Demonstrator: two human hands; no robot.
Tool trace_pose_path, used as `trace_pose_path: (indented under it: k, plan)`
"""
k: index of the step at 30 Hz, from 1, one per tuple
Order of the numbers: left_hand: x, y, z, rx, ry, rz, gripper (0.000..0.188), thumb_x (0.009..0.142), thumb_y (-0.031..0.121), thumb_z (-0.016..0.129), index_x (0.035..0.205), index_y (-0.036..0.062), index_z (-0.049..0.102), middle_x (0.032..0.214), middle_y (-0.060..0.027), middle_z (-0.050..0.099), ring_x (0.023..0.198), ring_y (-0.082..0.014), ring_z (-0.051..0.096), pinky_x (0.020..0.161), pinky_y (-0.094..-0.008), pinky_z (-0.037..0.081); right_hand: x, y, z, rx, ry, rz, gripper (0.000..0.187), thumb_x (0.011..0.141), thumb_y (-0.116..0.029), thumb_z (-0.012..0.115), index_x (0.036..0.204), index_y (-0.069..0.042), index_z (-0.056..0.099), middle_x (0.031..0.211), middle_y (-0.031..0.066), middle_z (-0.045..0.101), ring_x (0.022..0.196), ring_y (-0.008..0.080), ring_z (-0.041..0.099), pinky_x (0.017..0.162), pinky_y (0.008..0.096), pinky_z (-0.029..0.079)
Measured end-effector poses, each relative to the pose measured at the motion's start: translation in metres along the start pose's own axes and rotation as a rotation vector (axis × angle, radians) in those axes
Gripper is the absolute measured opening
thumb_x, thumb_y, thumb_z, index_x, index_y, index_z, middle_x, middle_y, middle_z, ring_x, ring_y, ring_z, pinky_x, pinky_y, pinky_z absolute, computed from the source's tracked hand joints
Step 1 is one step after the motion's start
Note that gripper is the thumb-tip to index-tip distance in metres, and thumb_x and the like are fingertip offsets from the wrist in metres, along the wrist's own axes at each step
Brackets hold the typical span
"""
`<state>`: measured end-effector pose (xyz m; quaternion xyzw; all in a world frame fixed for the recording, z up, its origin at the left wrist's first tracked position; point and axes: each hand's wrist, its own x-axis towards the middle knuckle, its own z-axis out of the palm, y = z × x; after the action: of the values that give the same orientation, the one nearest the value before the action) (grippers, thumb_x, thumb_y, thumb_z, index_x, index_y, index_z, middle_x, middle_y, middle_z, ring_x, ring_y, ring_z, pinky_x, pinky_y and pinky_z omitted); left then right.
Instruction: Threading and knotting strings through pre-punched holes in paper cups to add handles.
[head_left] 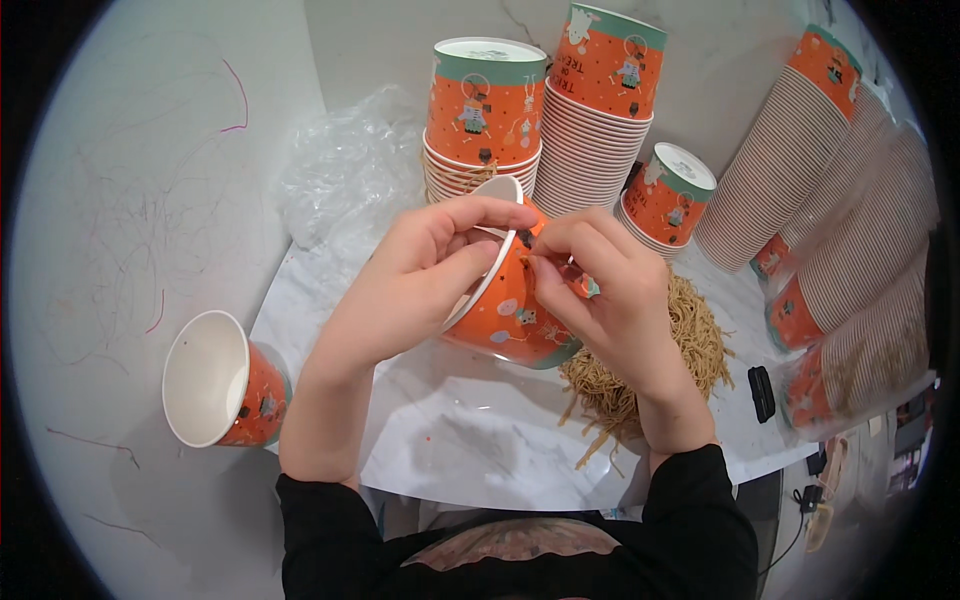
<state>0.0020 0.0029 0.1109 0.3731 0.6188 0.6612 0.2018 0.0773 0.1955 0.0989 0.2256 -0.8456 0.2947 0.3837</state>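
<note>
An orange paper cup (510,310) with a white rim and printed Halloween-style figures is tilted in front of me, its mouth toward the left. My left hand (425,255) grips its rim, fingers inside and over the edge. Against the cup's outer wall, just below the rim, my right hand (605,285) pinches thumb and forefinger together; whatever lies between them is too small to make out. Beneath and beside my right hand is a heap of tan cord pieces (690,340).
Upside-down cup stacks (595,140) stand at the back, and more bagged stacks (850,270) lean at the right. A single cup (205,380) lies on its side at left. Crumpled clear plastic (350,165) sits back left. A small black object (762,394) lies right of the cords.
</note>
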Motion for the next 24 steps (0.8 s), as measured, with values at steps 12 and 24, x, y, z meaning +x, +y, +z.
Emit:
trace_pose_path:
  k: [12,24]
  plan:
    - [0.003,-0.006,0.001,-0.003,-0.008,0.055,0.034,0.095,-0.006,0.048,0.127,-0.0048,0.059,0.118,-0.0091,0.067,0.106,-0.0138,0.066,0.094,-0.029,0.054,-0.001,0.002,0.002,-0.065,0.009,-0.029,0.013,0.081,-0.004,0.073,0.091,-0.003,0.064,0.089,0.0078,0.062,0.072,0.0245,0.066,0.062,0.0343,0.053]
    - [0.005,0.0,-0.001,-0.075,0.007,0.002,0.031,0.089,-0.01,0.057,0.12,-0.0074,0.063,0.111,-0.0128,0.07,0.099,-0.0172,0.071,0.088,-0.0294,0.059,-0.003,0.0,0.002,-0.05,-0.014,0.005,0.011,0.082,-0.005,0.074,0.091,-0.005,0.067,0.089,0.0073,0.063,0.073,0.0248,0.067,0.062,0.0347,0.054]
